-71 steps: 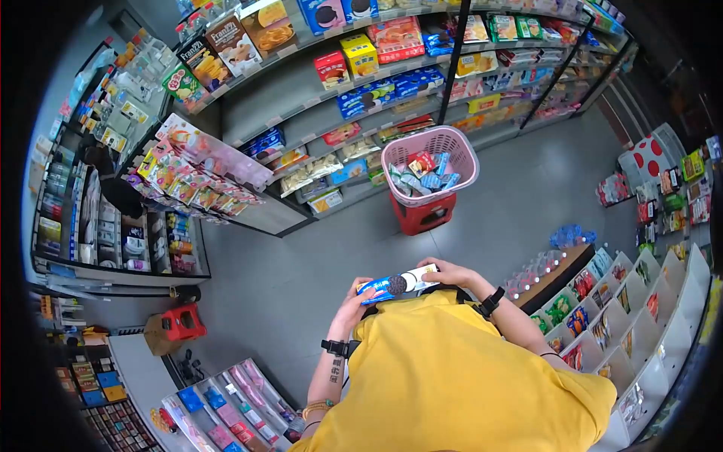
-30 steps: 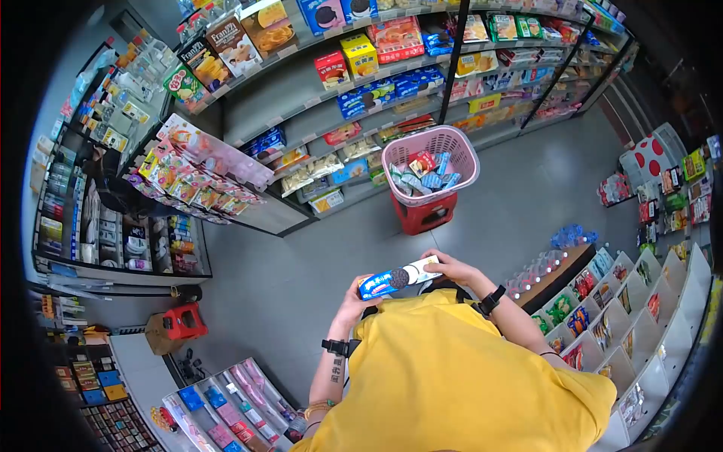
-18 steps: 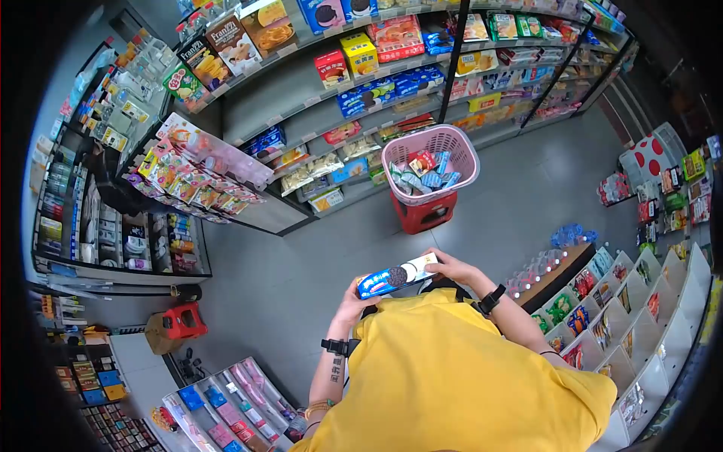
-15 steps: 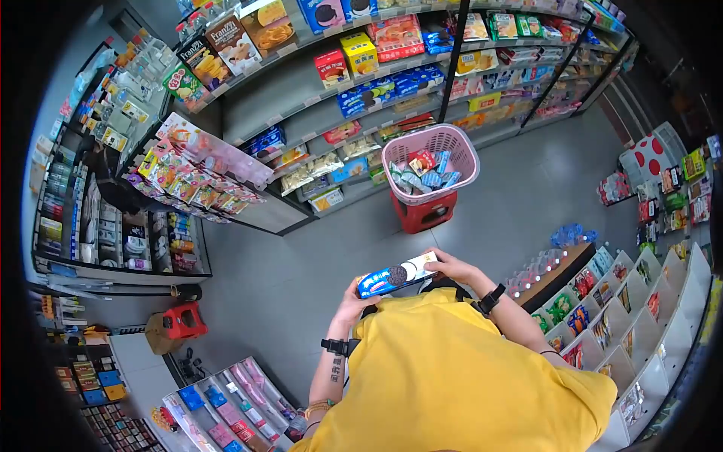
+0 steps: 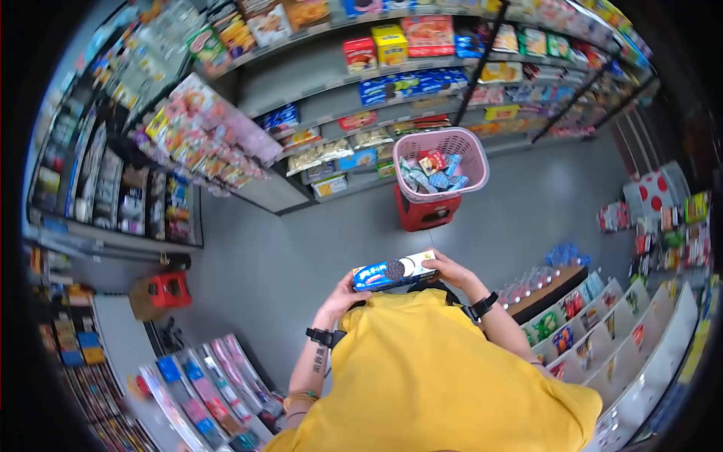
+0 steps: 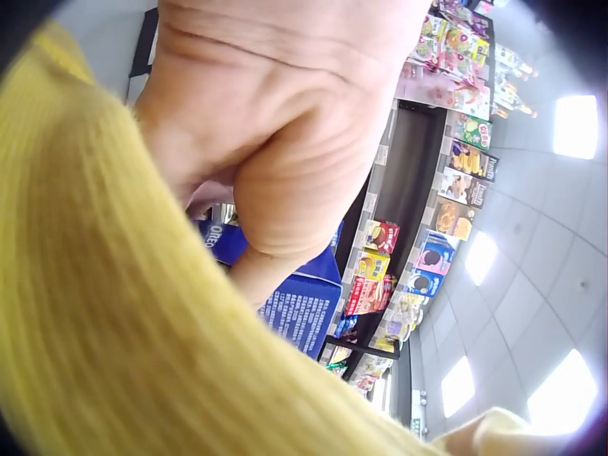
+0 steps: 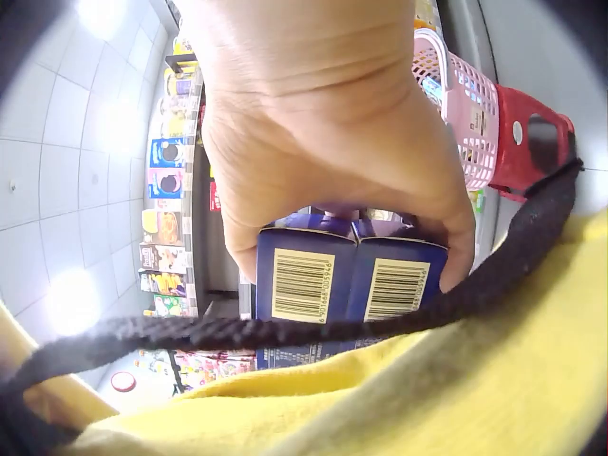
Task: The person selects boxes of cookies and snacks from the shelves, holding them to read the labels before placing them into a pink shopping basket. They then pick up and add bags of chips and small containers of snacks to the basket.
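Observation:
Blue-and-white Oreo cookie boxes [image 5: 392,271] are held in front of the yellow shirt, printed face up. My left hand [image 5: 344,295] grips the blue end, and my right hand [image 5: 450,270] grips the white end. In the right wrist view, two dark blue box ends [image 7: 302,285] with barcodes lie side by side, with the right hand's thumb and fingers round their outer sides. The left wrist view shows the left hand [image 6: 285,123] on a blue box side [image 6: 302,309] with white print; the shirt hides part of it.
A pink basket [image 5: 482,169] with several small packets stands on a red stool [image 5: 427,216] ahead. Snack shelves [image 5: 316,87] curve behind it. A white divided rack [image 5: 640,361] stands close on the right, and a low display rack [image 5: 211,399] on the left.
The head view has shifted, so shelves and basket sit further right. The cookie boxes have tipped, showing more of their dark near side. Both hands keep hold of them.

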Tool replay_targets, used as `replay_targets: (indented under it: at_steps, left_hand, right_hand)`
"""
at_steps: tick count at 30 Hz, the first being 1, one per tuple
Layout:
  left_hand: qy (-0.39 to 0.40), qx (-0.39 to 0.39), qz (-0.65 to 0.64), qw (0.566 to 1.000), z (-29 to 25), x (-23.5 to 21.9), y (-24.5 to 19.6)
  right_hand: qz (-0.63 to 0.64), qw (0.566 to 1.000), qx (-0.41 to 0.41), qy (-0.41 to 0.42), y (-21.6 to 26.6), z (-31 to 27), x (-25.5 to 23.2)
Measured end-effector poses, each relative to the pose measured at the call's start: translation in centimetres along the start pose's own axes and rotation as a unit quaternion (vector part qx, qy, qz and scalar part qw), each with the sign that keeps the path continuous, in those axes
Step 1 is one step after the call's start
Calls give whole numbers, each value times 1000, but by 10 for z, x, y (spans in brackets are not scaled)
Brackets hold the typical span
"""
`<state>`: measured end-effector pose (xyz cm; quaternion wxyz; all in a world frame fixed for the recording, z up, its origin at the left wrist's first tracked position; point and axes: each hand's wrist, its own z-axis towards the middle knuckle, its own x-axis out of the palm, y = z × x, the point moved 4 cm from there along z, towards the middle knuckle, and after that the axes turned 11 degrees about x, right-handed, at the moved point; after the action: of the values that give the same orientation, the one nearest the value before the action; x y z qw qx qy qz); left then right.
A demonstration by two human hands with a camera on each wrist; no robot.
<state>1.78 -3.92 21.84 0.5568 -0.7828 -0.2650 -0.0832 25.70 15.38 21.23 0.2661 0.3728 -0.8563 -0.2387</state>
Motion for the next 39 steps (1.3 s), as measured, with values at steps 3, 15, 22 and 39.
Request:
replay_targets:
  at_steps: [3, 15, 22, 39]
  left_hand:
    - [4, 10, 16, 1000, -6, -8, -10]
    - [6, 68, 44, 997, -35, -67, -38]
    - [-8, 112, 6, 994, -39, -99, -69]
    - [12, 113, 41, 993, 44, -101, -108]
  right_hand:
    - [10, 1000, 18, 10, 1, 4, 11]
    - [9, 998, 42, 44, 36, 34, 71]
    - [0, 998, 26, 52, 64, 49, 100]
    - [-19, 999, -24, 41, 145, 59, 70]
